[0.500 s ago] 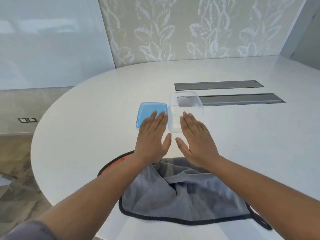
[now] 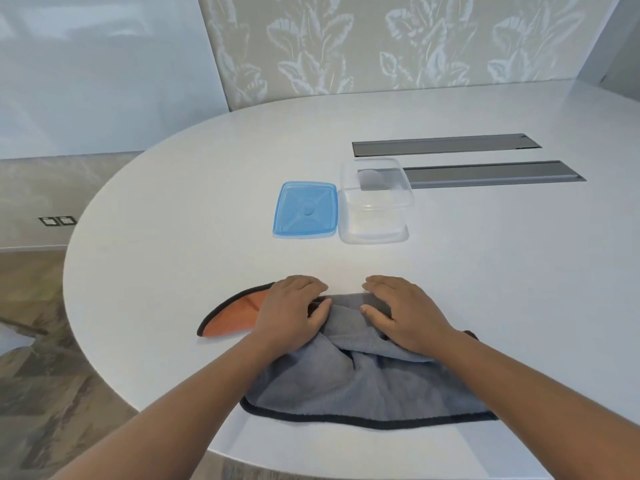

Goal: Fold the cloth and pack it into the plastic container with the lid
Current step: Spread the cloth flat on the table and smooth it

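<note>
A grey cloth (image 2: 349, 386) with black trim and an orange underside lies crumpled on the white table near me. One orange corner sticks out to the left. My left hand (image 2: 291, 313) rests on the cloth's far left part, fingers curled over its edge. My right hand (image 2: 401, 311) lies on the far right part, fingers curled onto the fabric. Beyond the hands stands a clear plastic container (image 2: 375, 202), without its lid and with nothing in it. Its blue lid (image 2: 306, 209) lies flat just left of it.
The white oval table (image 2: 173, 220) curves away at the left, with floor beyond its edge. Two dark grey recessed strips (image 2: 491, 174) run across the table behind and right of the container. A patterned wall stands at the back.
Both hands have come back from above the container and lid, down onto the cloth's far edge. Their fingers have gone from flat and spread to curled on the fabric.
</note>
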Available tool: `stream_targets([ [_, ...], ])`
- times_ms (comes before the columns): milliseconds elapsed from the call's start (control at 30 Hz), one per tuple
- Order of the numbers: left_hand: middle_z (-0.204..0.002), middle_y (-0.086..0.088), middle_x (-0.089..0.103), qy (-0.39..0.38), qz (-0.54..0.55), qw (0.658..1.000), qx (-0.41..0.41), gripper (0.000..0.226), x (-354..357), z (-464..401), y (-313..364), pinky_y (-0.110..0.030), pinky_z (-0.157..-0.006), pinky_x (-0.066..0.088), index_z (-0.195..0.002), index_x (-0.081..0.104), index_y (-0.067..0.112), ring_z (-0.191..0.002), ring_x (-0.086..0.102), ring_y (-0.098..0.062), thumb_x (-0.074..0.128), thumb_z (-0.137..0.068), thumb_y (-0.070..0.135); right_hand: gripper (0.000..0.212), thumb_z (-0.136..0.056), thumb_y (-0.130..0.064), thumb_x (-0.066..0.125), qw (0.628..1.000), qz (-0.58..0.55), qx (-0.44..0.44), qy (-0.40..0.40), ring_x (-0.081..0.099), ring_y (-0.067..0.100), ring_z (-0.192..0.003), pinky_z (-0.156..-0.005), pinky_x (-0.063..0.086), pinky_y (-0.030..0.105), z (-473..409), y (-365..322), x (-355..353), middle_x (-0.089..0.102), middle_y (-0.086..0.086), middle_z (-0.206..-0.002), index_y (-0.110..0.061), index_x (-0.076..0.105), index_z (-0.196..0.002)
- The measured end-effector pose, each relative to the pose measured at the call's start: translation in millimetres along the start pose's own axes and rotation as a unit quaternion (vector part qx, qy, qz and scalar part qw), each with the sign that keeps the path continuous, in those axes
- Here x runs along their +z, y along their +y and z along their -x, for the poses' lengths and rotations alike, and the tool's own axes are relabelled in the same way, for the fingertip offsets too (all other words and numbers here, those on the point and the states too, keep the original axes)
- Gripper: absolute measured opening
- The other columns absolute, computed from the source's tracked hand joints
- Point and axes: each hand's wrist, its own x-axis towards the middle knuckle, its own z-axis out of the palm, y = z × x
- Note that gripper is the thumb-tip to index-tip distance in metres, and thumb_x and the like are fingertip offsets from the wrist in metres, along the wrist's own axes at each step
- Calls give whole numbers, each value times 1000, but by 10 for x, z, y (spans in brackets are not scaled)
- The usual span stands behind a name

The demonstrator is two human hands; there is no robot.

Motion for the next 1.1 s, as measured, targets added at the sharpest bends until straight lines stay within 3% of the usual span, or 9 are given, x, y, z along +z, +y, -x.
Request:
stream_targets([
  [267, -126, 20, 60, -98, -37, 991, -82, 58, -69, -6, 2, -47, -112, 32, -119, 66, 38, -119, 54, -11, 38, -86, 78, 38, -95, -52, 54, 996, -8, 87, 6, 57, 22, -105, -94, 45, 43, 22, 33, -25, 65, -6, -112, -28, 68, -122],
  [367, -121, 17, 55, -176, -44, 976, -122, 56, -249, -92, 16, -45, -104, 37, -116, 61, 42, -116, 50, -14, 49, -79, 82, 10, -94, -43, 58, 995, -42, 89, 6, 57, 18, -89, -85, 47, 44, 29, 33, -82, 59, -11, -90, -36, 63, -90],
  [467, -110, 15, 61, -227, -49, 964, -127, 47, -417, -183, 57, -40, -92, 43, -111, 62, 35, -104, 56, -14, 63, -81, 71, 13, -94, -32, 60, 994, -75, 73, 39, 55, 13, -84, -78, 50, 41, 52, 19, -125, 56, -13, -86, -34, 61, -81],
  [633, -82, 13, 58, -137, -83, 984, -72, 26, -597, -271, 126, -34, -73, 40, -81, 53, 31, -79, 57, -15, 67, -80, 53, 6, -97, -22, 62, 989, -92, 38, 113, 53, 13, -88, -78, 43, 31, 15, 38, -269, 57, -10, -92, -24, 67, -95],
  [833, -78, 10, 44, -61, -85, 994, -30, 39, -615, -287, 137, -34, -65, 37, -71, 33, 29, -77, 47, -19, 69, -78, 41, 13, -90, -6, 73, 971, -113, -14, 209, 55, 17, -96, -89, 40, 19, -34, 76, -496, 61, -4, -100, -13, 77, -100],
  [900, -86, 9, 46, -76, -97, 991, -49, 41, -621, -276, 129, -36, -69, 41, -76, 37, 28, -84, 48, -20, 70, -79, 50, 9, -87, -11, 78, 977, -128, -30, 165, 56, 16, -98, -86, 36, 10, -22, 83, -546, 61, -6, -103, -17, 77, -94],
  [967, -93, 8, 49, -150, -131, 975, -94, 48, -662, -276, 99, -40, -78, 47, -81, 43, 28, -90, 51, -20, 70, -74, 67, 6, -85, -28, 81, 989, -140, -6, 43, 58, 9, -105, -86, 36, 9, 9, 103, -596, 60, -10, -112, -25, 76, -84],
  [1033, -93, 10, 54, -236, -141, 952, -137, 59, -724, -279, 54, -39, -81, 48, -85, 49, 28, -89, 55, -17, 66, -67, 82, 24, -85, -48, 78, 990, -119, 18, -80, 56, -2, -104, -87, 40, 17, 55, 142, -597, 57, -15, -120, -27, 72, -74],
  [1100, -83, 11, 58, -276, -110, 940, -166, 68, -770, -278, 18, -34, -74, 46, -80, 52, 23, -79, 57, -13, 56, -70, 90, 45, -91, -52, 69, 988, -103, 40, -110, 57, -2, -97, -86, 45, 26, 78, 173, -565, 60, -11, -115, -14, 66, -68],
])
